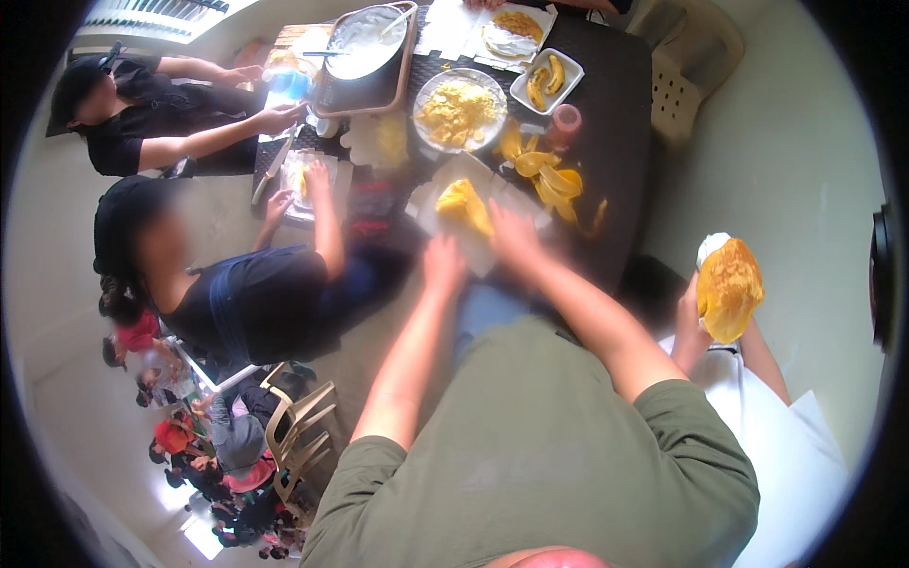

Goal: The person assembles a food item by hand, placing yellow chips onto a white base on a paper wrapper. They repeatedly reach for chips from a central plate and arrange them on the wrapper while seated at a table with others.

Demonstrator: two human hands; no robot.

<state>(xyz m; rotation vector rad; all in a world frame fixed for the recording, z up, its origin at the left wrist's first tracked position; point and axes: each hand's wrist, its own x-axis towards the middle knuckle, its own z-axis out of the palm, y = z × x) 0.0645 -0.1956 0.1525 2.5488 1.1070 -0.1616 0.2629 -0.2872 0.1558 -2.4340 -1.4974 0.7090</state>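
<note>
A folded yellow crepe [462, 205] lies on a sheet of white paper [426, 213] at the near edge of the dark table. My right hand [516, 239] grips the crepe's right side, fingers closed against it. Just left of it, my left hand [443, 265] is at the near edge of the paper; its fingers are blurred, and whether they pinch the paper does not show. Beyond the crepe stands a round plate [499, 126] heaped with yellow shreds and pieces. Banana peels [549, 180] are spread out to the right of the paper.
A tray [410, 71] carries a bowl of white cream [365, 47]. Bananas [544, 83] lie in a white dish, near a reddish jar [565, 120]. Two people work on the left, near a knife [275, 166]. Someone at right holds a filled yellow crepe [731, 289].
</note>
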